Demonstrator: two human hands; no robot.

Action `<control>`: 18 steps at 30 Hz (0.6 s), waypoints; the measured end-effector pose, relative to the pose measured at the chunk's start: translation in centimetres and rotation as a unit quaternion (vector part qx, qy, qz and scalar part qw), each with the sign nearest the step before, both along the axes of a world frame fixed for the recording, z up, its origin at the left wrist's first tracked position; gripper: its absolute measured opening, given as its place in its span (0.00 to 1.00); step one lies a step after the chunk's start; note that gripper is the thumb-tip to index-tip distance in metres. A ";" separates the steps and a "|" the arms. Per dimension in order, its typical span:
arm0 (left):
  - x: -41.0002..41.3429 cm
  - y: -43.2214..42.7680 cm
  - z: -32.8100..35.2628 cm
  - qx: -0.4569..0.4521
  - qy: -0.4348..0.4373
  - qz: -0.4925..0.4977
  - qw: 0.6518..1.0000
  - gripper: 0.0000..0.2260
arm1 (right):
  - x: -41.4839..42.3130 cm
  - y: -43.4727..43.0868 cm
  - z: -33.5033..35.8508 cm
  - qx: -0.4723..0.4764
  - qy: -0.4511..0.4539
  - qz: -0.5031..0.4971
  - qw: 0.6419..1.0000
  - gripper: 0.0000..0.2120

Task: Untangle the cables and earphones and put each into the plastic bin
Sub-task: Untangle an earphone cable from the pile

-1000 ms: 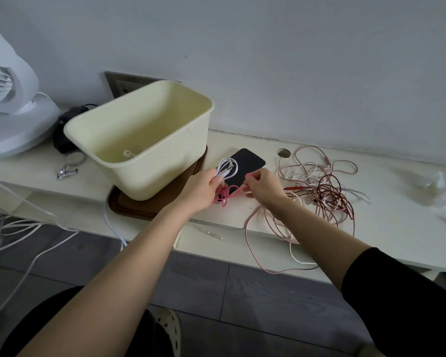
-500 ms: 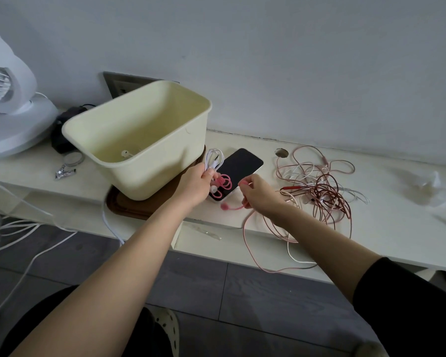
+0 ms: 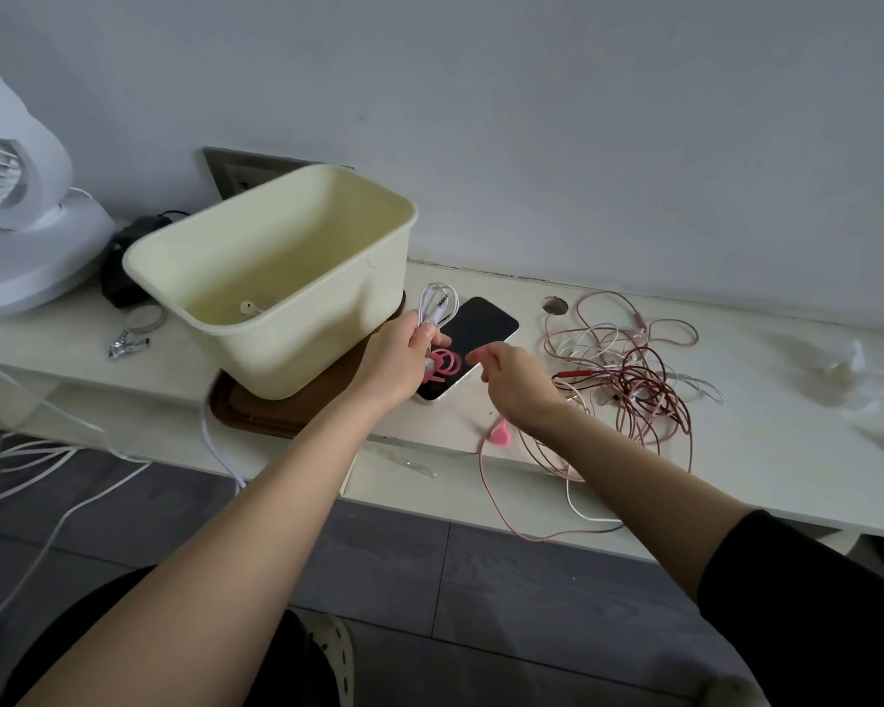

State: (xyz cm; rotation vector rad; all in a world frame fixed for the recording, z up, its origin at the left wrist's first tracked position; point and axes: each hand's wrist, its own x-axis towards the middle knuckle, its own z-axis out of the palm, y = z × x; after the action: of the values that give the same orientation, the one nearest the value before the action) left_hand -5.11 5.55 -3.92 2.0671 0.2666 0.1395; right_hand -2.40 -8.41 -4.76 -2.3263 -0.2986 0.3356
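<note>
The left hand (image 3: 404, 349) grips a coiled white-and-pink earphone bundle (image 3: 444, 360) just right of the cream rectangular plastic bin (image 3: 276, 344), whose opening lies up-left of it. The right hand (image 3: 514, 380), loosely curled and apparently empty, hovers farther right of the bin.

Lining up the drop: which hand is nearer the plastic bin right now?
Left. The left hand, gripping the coiled cables, is right beside the plastic bin; the right hand is farther right, past the phone.
</note>
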 end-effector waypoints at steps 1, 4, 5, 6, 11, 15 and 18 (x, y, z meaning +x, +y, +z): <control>0.0 -0.1 0.2 0.000 -0.011 0.004 1.000 0.11 | 0.1 -0.3 0.1 0.004 -0.018 -0.010 1.000 0.16; 0.0 -0.2 0.4 -0.014 -0.041 0.018 0.999 0.13 | 0.0 -1.1 1.1 0.099 -0.051 -0.039 0.993 0.13; -0.1 -0.3 0.6 -0.021 -0.049 0.019 0.998 0.13 | -0.1 -1.4 1.6 0.126 -0.061 -0.042 0.989 0.12; -0.1 -0.3 0.6 -0.027 -0.053 0.023 0.998 0.13 | -0.1 -1.5 2.0 0.141 -0.069 -0.037 0.987 0.10; -0.8 -0.7 2.0 -0.057 -0.079 0.035 0.995 0.12 | -0.6 -2.5 3.1 0.141 -0.082 -0.012 0.987 0.11; -1.7 -1.8 3.0 0.024 -0.041 -0.033 0.998 0.15 | -2.0 -2.4 3.7 0.144 -0.158 0.022 0.977 0.07; -2.5 -3.0 3.0 0.084 0.006 -0.108 0.991 0.17 | -3.4 -2.5 5.0 0.128 -0.227 0.056 0.964 0.06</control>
State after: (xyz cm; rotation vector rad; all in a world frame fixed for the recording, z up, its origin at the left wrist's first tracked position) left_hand -7.59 2.52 -0.97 2.2493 0.0380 0.0165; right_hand -5.82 -10.93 0.22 -2.1103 -0.6587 -0.1825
